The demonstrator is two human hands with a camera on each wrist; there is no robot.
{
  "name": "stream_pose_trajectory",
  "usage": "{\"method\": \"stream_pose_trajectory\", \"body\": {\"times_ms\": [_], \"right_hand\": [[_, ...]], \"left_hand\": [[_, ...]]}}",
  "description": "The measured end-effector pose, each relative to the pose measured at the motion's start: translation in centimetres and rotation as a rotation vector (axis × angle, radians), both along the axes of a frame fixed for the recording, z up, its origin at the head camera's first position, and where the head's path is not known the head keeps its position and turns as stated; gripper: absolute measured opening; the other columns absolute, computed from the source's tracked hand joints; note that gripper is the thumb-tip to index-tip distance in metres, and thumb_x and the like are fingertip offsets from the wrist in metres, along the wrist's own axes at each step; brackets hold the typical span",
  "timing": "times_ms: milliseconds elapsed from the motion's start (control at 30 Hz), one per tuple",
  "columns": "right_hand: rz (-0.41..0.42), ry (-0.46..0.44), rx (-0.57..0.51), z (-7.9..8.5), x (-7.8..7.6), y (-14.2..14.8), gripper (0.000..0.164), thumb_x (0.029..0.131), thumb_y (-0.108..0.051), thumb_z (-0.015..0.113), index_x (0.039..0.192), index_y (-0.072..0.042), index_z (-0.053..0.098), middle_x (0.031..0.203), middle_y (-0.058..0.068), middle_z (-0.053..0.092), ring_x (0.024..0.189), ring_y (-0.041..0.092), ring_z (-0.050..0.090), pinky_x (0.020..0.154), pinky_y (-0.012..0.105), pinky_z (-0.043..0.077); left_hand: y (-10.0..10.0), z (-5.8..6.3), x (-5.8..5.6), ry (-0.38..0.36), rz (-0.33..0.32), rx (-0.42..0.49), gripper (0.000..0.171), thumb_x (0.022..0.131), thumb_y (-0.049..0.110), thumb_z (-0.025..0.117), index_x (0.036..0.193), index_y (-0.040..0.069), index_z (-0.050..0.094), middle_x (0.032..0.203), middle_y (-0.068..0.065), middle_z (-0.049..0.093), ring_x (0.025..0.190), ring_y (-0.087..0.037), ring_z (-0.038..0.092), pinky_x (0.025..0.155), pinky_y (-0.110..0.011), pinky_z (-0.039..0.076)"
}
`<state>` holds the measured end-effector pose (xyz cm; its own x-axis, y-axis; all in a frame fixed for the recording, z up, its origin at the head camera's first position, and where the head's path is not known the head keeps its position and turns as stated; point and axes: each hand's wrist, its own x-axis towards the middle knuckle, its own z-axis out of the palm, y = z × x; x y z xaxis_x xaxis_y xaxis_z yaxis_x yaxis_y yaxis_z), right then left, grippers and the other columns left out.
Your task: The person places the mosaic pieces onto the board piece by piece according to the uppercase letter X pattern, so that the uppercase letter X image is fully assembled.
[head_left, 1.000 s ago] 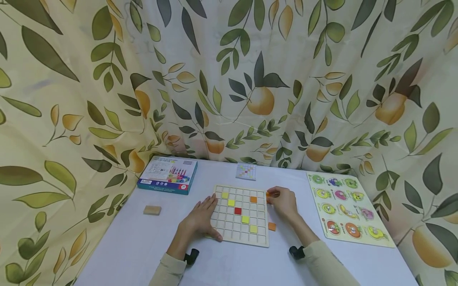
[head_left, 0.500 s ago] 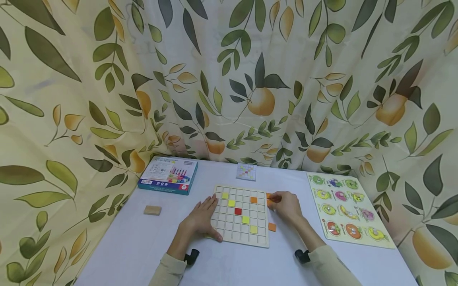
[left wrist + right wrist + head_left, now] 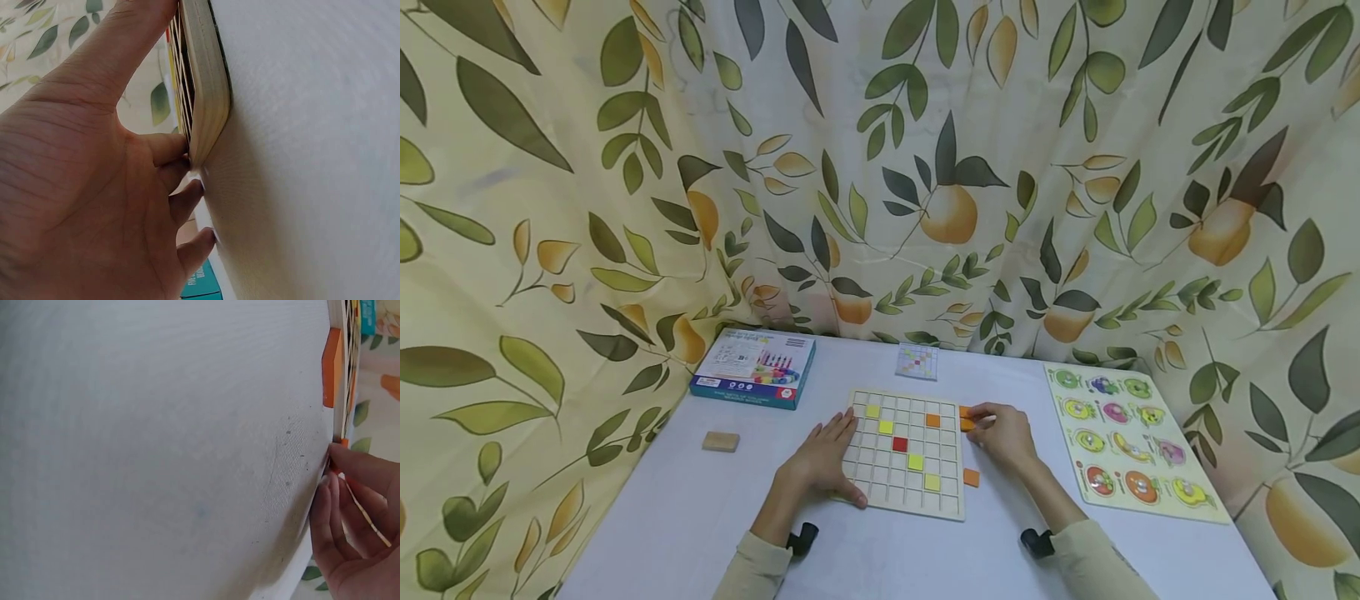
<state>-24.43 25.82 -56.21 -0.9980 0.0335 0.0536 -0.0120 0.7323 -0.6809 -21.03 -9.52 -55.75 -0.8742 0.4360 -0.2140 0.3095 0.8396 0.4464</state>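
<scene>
A pale wooden grid board [image 3: 908, 502] lies on the white table, holding several yellow tiles, one red tile [image 3: 900, 445] and one orange tile [image 3: 932, 421]. My left hand [image 3: 820, 462] rests spread along its left side, thumb by the near corner and other fingertips at the edge. Just past the board's upper right edge, my right hand [image 3: 1002, 435] pinches an orange tile [image 3: 967, 424] between thumb and fingers; in the right wrist view those fingers partly cover it. Another orange tile [image 3: 964, 411] shows behind. Nearer the body, a loose orange tile [image 3: 331, 369] lies against the board's side.
A small pattern card [image 3: 917, 362] lies beyond the board. At the back left is a teal-edged box [image 3: 752, 368], with a small wooden block [image 3: 721, 441] in front of it. A fruit picture board [image 3: 1131, 433] lies on the right. Patterned curtain [image 3: 880, 167] surrounds the table.
My right hand has shifted slightly toward the body along the board's right edge, and more of the orange tiles there shows. The left hand and board have stayed in place.
</scene>
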Motion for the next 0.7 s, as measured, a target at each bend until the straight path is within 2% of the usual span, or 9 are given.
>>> {"method": "stream_pose_trajectory", "body": {"times_ms": [67, 233, 433, 567, 700], "right_hand": [[0.006, -0.007, -0.001, -0.16, -0.03, 0.06, 0.032, 0.080, -0.003, 0.087, 0.111, -0.006, 0.079, 0.106, 0.009, 0.077, 0.080, 0.017, 0.071, 0.063, 0.028, 0.054], [0.001, -0.014, -0.018, -0.18, -0.23, 0.06, 0.030, 0.081, -0.006, 0.088, 0.109, -0.006, 0.079, 0.100, 0.007, 0.077, 0.079, 0.016, 0.072, 0.063, 0.029, 0.054], [-0.015, 0.028, -0.031, -0.19, -0.20, 0.05, 0.018, 0.086, -0.007, 0.084, 0.104, -0.009, 0.081, 0.100, 0.006, 0.078, 0.081, 0.017, 0.071, 0.062, 0.028, 0.053], [-0.028, 0.051, -0.042, 0.02, 0.05, -0.05, 0.015, 0.086, -0.012, 0.086, 0.100, -0.011, 0.083, 0.097, 0.003, 0.079, 0.077, 0.016, 0.069, 0.060, 0.026, 0.052], [-0.026, 0.057, -0.082, 0.28, 0.26, -0.43, 0.017, 0.086, -0.015, 0.087, 0.102, -0.012, 0.083, 0.100, 0.003, 0.079, 0.085, 0.017, 0.071, 0.063, 0.025, 0.052]], "left_hand": [[0.01, 0.03, 0.05, -0.003, 0.001, 0.001, 0.144, 0.057, 0.067, 0.094, 0.166, 0.005, 0.022, 0.175, -0.010, 0.012, 0.162, -0.030, 0.008, 0.129, -0.054, 0.010], [0.06, 0.09, 0.04, -0.004, 0.003, -0.010, 0.145, 0.057, 0.068, 0.094, 0.166, 0.005, 0.021, 0.175, -0.009, 0.011, 0.162, -0.030, 0.008, 0.129, -0.054, 0.010], [0.17, -0.01, 0.01, 0.003, -0.002, -0.027, 0.145, 0.058, 0.068, 0.093, 0.166, 0.006, 0.021, 0.176, -0.009, 0.011, 0.162, -0.030, 0.008, 0.129, -0.055, 0.011], [0.14, -0.15, -0.04, 0.002, -0.002, -0.031, 0.144, 0.058, 0.069, 0.093, 0.167, 0.006, 0.021, 0.176, -0.009, 0.011, 0.162, -0.029, 0.008, 0.129, -0.054, 0.010], [0.05, -0.21, -0.10, -0.001, 0.001, -0.026, 0.144, 0.058, 0.068, 0.093, 0.167, 0.007, 0.021, 0.176, -0.008, 0.010, 0.162, -0.029, 0.007, 0.129, -0.054, 0.010]]}}
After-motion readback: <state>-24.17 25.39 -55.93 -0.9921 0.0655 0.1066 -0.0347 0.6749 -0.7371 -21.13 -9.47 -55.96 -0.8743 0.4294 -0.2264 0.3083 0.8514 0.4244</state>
